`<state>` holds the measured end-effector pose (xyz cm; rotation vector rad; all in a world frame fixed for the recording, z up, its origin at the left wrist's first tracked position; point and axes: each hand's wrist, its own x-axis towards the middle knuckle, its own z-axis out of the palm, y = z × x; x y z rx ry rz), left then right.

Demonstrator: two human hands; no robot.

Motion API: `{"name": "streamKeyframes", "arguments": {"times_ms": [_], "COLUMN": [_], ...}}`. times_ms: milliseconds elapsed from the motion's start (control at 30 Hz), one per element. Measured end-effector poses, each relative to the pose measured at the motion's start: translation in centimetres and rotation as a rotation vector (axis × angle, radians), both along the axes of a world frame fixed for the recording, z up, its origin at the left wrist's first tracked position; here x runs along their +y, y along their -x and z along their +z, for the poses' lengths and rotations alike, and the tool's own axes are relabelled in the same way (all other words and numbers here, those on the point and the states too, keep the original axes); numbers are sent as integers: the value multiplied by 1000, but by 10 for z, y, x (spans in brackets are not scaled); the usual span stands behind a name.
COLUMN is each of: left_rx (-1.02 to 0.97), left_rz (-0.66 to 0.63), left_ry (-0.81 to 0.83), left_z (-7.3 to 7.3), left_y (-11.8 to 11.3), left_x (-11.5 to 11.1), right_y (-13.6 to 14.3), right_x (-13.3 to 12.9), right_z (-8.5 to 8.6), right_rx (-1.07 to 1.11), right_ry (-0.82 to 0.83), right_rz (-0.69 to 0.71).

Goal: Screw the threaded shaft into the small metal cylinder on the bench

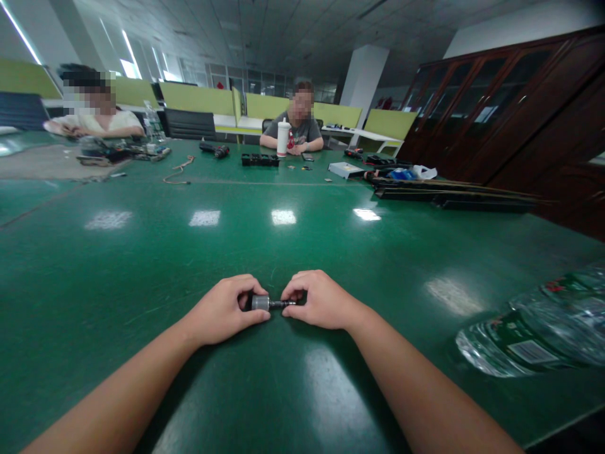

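A small grey metal cylinder (260, 303) with a thin dark shaft (276, 304) lies sideways just above or on the green table (265, 239). My left hand (232, 307) is closed round the cylinder, thumb in front and fingers behind. The fingertips of my right hand (314, 299) pinch the far right end of the shaft. Both hands are close together, with a short length of shaft showing between them. Whether the piece touches the table cannot be made out.
Large clear water bottles (534, 334) lie at the right. Across the table sit two people, a white tumbler (283, 137), a black part (260, 160), a cord (182, 170) and long dark strips (454, 194). Tools and parts lie at the far left.
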<state>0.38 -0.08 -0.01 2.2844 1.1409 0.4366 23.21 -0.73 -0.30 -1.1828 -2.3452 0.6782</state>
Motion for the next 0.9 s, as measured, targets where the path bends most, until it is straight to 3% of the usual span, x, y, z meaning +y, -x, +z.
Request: {"name": "streamKeyframes", "arguments": {"times_ms": [667, 900], "left_rx": [7, 6], "left_rz": [21, 12], "left_ry": [17, 12], "left_z": [1, 0], "left_y": [0, -1], "left_x": [0, 0], "right_y": [-29, -3], "right_x": [5, 0], "right_z": [7, 0], "right_rx": [-54, 71], "right_ry": [134, 83], "right_rz": [-91, -59]}}
